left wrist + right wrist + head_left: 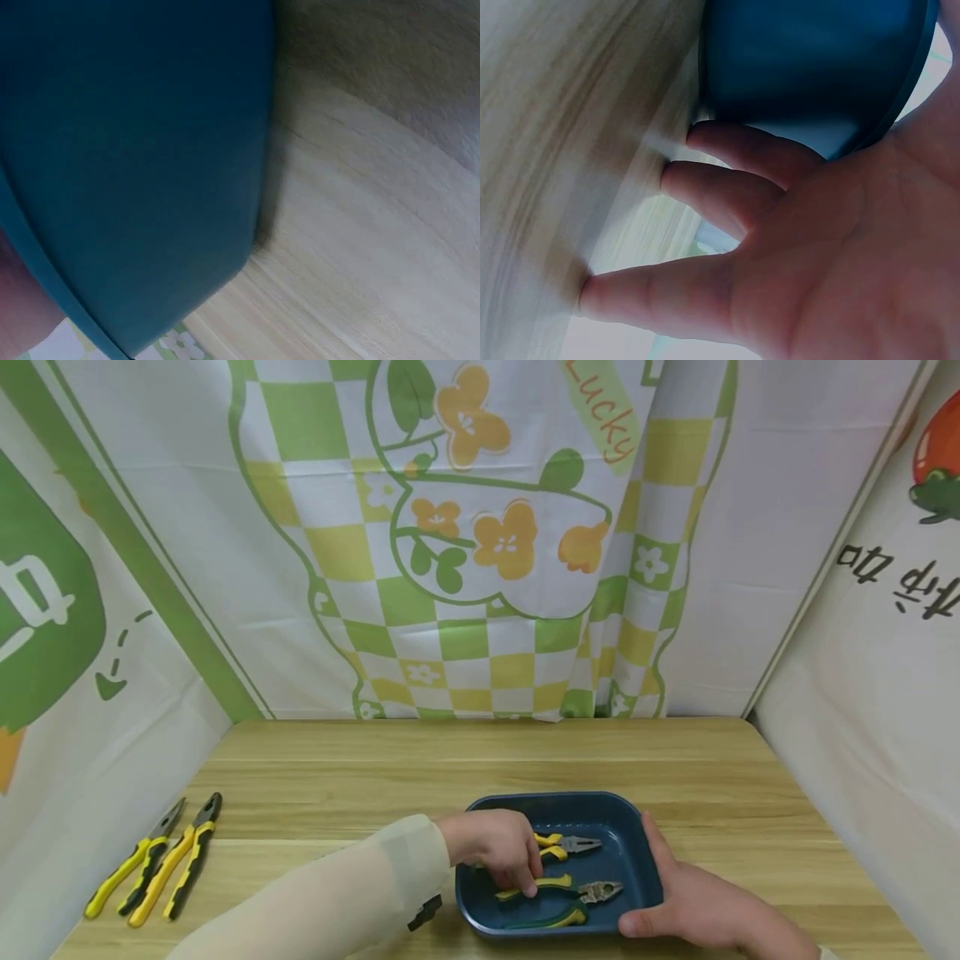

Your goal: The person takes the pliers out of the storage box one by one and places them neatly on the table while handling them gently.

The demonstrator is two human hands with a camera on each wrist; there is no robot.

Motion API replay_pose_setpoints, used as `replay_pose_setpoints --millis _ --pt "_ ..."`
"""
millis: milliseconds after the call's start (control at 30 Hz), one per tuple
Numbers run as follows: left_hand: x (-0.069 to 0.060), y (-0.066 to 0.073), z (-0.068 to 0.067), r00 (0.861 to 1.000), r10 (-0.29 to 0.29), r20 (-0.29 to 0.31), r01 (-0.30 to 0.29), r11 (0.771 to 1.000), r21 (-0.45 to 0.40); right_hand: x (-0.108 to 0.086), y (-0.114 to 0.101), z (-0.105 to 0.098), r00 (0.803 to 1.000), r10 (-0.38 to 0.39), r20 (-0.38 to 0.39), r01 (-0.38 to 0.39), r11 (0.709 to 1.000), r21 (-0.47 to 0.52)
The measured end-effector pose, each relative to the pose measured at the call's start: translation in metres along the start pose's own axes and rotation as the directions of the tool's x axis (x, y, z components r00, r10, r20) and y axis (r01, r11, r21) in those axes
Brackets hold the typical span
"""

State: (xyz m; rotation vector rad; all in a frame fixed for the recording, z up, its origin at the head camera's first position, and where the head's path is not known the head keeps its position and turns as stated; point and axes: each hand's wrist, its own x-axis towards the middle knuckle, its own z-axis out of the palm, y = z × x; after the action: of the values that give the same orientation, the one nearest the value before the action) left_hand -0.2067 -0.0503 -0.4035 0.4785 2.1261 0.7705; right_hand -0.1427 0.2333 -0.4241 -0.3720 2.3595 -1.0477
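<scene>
Head view: the left hand (498, 847) is dipped into the tray (622, 856); the near pliers (588, 893) are pinched there by one handle; the far pliers (566, 842) are partly hidden by it; the tray's right end is held against by the right hand (693, 897), thumb at the rim; two more pliers (202, 818) are seen well apart, left on the counter (360, 793); left wrist view: only tray wall and counter are clearly shown, the pinch cannot be told; right wrist view: straight, spread fingers (660, 296) are shown beside the tray.
</scene>
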Motion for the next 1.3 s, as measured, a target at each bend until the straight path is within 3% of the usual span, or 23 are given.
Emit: replay_pose_setpoints --millis 200,367,500,767,1000,1133,1300 --pt "0.0 0.003 0.002 1.0 0.01 -0.006 -0.01 0.999 0.04 0.0 0.001 0.0 1.0 -0.013 0.009 0.013 0.999 0.03" --pt "0.0 0.007 0.003 1.0 -0.014 -0.02 0.016 0.994 0.108 0.0 0.0 0.0 1.0 -0.02 0.009 0.019 0.999 0.035" --pt "0.0 0.01 0.005 0.999 -0.027 -0.037 0.034 0.984 0.175 0.0 0.001 0.0 1.0 -0.02 0.012 0.019 0.999 0.037" --pt "0.0 0.012 0.008 0.997 -0.026 -0.066 0.04 0.973 0.227 0.001 0.002 0.0 1.0 -0.027 0.008 0.027 0.999 0.022" --pt "0.001 0.013 0.01 0.997 -0.022 -0.068 0.043 0.948 0.314 0.001 0.003 0.0 1.0 -0.025 -0.002 0.025 1.0 -0.001" --pt "0.0 0.012 0.01 0.998 -0.021 -0.056 0.037 0.948 0.315 0.001 0.003 0.001 1.0 -0.025 -0.001 0.025 1.0 0.004" --pt "-0.002 0.01 0.008 0.998 -0.017 -0.061 0.032 0.967 0.251 0.001 0.004 0.001 1.0 -0.03 -0.004 0.03 1.0 -0.004"
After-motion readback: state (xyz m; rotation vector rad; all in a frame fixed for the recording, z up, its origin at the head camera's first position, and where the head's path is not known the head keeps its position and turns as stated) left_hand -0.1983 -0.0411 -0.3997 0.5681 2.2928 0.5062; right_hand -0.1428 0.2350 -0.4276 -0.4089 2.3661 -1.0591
